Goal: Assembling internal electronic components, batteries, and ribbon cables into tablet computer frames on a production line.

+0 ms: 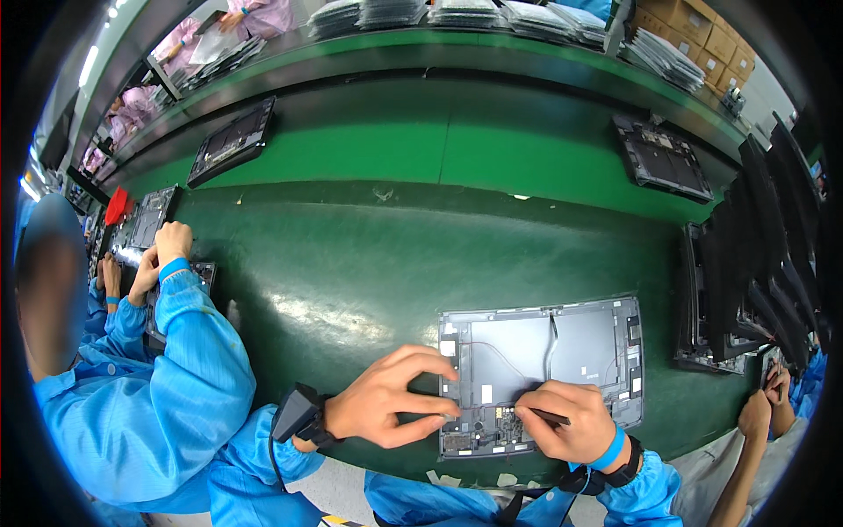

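An open grey laptop chassis (514, 356) lies on the green bench in front of me, its small circuit board (507, 428) showing at the lower middle. Thin cables run across its inside. My left hand (395, 400) is open, fingers spread, with the fingertips over the chassis's left edge. In a pinch, my right hand (575, 422) holds a slim dark pen-like tool (551, 416); its tip is by the board, mostly hidden by my fingers, and its exact kind cannot be made out.
Dark laptop parts stand stacked (755, 255) at the right. Two more chassis lie on the bright green strip, one far left (233, 140), one far right (665, 158). A co-worker in a blue sleeve (189, 369) works close on my left; another person's hands (762, 406) are at the right.
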Motion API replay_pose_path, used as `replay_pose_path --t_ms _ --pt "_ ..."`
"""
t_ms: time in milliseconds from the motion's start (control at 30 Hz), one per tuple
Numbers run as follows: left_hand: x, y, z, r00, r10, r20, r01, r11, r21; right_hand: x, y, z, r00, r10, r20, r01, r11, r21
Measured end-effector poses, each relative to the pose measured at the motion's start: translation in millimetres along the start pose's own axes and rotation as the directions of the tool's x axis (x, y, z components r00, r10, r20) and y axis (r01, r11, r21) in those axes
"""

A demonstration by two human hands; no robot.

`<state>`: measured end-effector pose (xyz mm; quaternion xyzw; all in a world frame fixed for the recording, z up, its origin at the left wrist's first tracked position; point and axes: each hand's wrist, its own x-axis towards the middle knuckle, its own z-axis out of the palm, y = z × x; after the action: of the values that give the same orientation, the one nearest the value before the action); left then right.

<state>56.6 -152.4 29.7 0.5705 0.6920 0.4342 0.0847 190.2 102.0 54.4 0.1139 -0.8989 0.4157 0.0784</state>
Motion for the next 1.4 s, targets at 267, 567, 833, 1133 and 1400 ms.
replay_pose_path --t_ms 267,567,833,1133,1400 --pt "14 -19 -10 0.994 -0.023 -0.104 0.052 0.956 0.289 44 -25 -15 0.999 0.011 -0.041 -0.009 0.998 0.061" --pt "22 -31 -20 0.998 0.042 -0.039 -0.028 0.950 0.310 96 16 12 0.998 0.000 0.066 -0.007 0.994 0.108" --pt "33 -49 -14 0.997 0.066 -0.027 -0.059 0.977 0.205 93 29 14 0.995 0.010 0.098 -0.020 0.994 0.108" --pt "29 -40 -21 0.999 0.025 -0.039 -0.016 0.976 0.215 97 25 14 0.984 -0.135 0.117 0.140 0.990 -0.031" --pt "33 -49 -12 0.998 0.056 -0.026 -0.051 0.986 0.162 95 31 8 0.980 -0.148 0.136 0.146 0.989 0.023"
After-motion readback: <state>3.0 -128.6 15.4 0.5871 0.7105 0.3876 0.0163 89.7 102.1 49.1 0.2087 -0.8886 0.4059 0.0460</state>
